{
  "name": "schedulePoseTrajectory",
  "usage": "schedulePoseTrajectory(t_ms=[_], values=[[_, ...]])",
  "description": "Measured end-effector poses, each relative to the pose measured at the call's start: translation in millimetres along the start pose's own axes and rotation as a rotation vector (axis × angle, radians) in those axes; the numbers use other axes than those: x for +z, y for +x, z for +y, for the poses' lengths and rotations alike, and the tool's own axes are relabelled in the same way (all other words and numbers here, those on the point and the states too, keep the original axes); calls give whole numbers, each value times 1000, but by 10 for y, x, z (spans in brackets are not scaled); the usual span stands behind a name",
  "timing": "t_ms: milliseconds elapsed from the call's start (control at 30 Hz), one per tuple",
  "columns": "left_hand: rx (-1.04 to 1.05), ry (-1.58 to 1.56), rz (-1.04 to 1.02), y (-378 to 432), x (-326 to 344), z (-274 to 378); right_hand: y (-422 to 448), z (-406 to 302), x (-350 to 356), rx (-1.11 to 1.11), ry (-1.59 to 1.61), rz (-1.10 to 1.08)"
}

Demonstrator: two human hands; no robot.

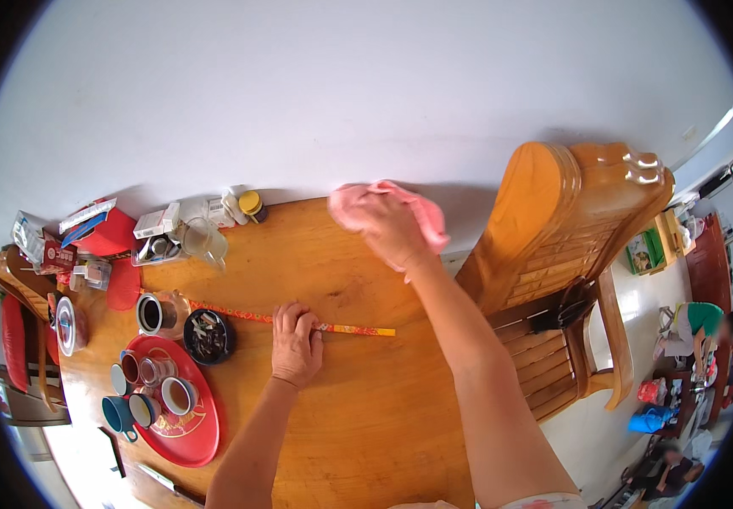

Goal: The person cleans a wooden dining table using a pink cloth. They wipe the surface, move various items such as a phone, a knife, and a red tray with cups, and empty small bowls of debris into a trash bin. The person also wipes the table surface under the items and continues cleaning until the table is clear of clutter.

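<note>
My right hand (395, 232) presses a pink cloth (427, 210) at the far right corner of the wooden table (353, 407), beside the wall; the hand is slightly blurred. My left hand (296, 347) rests on a long flat red-and-yellow patterned handle (366, 330), which runs left to a red flat paddle-like end (124, 283). Left of that hand stands a black ashtray (209, 336) with cigarette butts. A glass jar (161, 314) is beside the ashtray. Nearer to me, a red round tray (204, 432) bears several cups, one with brown liquid (178, 396).
Along the wall stand a yellow-lidded jar (252, 205), a clear plastic pitcher (204, 242), small boxes and a red box (109, 230). A wooden armchair (538, 229) adjoins the table's right side. Two people are far off at the right, one in green (702, 327).
</note>
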State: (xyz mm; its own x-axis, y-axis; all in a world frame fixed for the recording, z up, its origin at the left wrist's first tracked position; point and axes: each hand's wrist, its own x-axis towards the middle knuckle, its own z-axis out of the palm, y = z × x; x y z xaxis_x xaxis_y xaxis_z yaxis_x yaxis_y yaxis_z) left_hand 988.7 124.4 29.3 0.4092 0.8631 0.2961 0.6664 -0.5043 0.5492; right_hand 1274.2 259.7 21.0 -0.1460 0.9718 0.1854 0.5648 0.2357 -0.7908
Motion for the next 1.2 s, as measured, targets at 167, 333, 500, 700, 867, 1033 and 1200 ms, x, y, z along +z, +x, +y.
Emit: schedulePoseTrajectory(t_ms=[167,333,500,700,867,1033,1200], values=[[-46,49,9,-91,-56,-106,-1078,-583,-155,-180,-609,74],[-12,50,50,-166,-36,-210,-3195,-1687,-184,369,434,-76],[97,141,153,97,201,-156,-4202,-1651,210,60,-501,-301],[108,97,166,599,618,-39,-3962,-1606,398,-39,-508,-175],[82,31,162,869,586,25,-4000,-1611,402,-29,-554,-175],[176,102,119,915,341,-112,-4029,-1589,402,-47,-583,-169],[274,189,290,1290,-178,18,-3881,-1621,293,-20,-586,-243]])
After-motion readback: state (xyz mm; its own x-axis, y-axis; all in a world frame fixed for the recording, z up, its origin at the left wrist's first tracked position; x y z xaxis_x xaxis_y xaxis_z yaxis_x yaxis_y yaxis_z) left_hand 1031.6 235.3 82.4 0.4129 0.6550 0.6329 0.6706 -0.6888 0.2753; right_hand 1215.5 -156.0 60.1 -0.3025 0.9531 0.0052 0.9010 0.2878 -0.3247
